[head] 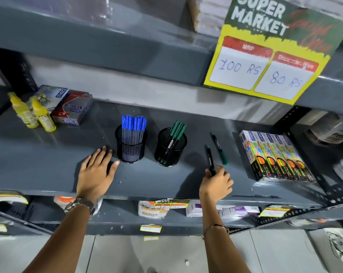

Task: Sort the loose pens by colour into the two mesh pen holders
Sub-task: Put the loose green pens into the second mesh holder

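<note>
Two black mesh pen holders stand on the grey shelf [48,166]. The left holder [130,146] is packed with several blue-capped pens [134,124]. The right holder [170,149] carries several green markers [177,129]. My right hand [216,184] grips the lower end of a green marker [210,157], which points up and away from me, to the right of the right holder. One more green marker [219,149] lies loose on the shelf just beyond it. My left hand [97,170] rests flat and empty on the shelf beside the left holder.
Two yellow bottles [33,113] and boxed goods [73,110] sit at the shelf's back left. A row of colourful boxes [275,156] lies at the right. A price sign [269,56] hangs from the shelf above. Lower shelves carry packets and tags.
</note>
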Demonstrator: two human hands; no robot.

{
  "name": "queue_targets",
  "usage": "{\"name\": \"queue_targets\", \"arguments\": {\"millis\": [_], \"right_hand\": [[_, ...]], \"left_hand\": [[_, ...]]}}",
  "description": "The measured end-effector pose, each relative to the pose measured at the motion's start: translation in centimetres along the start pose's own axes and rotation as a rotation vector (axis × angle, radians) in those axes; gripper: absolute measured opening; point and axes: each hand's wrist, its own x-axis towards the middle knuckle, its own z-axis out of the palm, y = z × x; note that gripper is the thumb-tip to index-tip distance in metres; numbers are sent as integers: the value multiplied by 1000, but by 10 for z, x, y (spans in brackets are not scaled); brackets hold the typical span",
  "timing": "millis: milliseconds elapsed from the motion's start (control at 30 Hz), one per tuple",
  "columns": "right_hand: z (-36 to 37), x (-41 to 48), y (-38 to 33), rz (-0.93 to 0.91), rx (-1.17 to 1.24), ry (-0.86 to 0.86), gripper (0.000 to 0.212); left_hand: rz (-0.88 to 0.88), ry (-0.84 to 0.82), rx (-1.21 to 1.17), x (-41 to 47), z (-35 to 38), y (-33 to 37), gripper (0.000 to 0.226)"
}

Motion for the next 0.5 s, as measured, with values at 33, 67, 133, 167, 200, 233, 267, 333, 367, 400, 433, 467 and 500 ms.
{"name": "queue_targets", "arguments": {"millis": [33, 67, 133, 167, 200, 233, 267, 333, 367, 400, 433, 467, 500], "right_hand": [[0, 1, 2, 0, 4, -6, 28], [-1, 3, 4, -8, 18, -6, 25], [0, 6, 7, -27, 68, -5, 21], [1, 7, 8, -35, 116, -3, 20], [1, 8, 8, -38, 199, -3, 19], [1, 9, 6, -37, 320, -5, 18], [-1, 10, 3, -29, 454, -6, 19], [-10, 12, -7, -25, 676, 0, 20], [-17, 14, -16, -29, 766, 17, 21], [-24, 16, -25, -38, 852, 47, 21], [-32, 19, -34, -54, 924, 87, 21], [-42, 21, -44, -80, 968, 129, 23], [-51, 24, -53, -116, 993, 161, 25]], "left_hand": [[3, -3, 1, 0, 0, 0, 64], [7, -4, 2, 0, 0, 1, 64], [8, -3, 5, -1, 0, 2, 63], [7, -4, 5, -1, 0, 2, 63], [7, -4, 4, -1, 0, 2, 63], [5, -5, 3, -1, 0, 2, 64], [3, -6, 3, -1, 0, 2, 64], [1, -7, 2, -1, 0, 2, 64], [-2, -10, 0, -1, 0, 2, 65], [-4, -11, -2, -1, 0, 2, 65], [-5, -12, -4, -1, 0, 2, 65], [-5, -13, -6, -1, 0, 3, 66], [-4, -15, -7, -1, 0, 3, 66]]}}
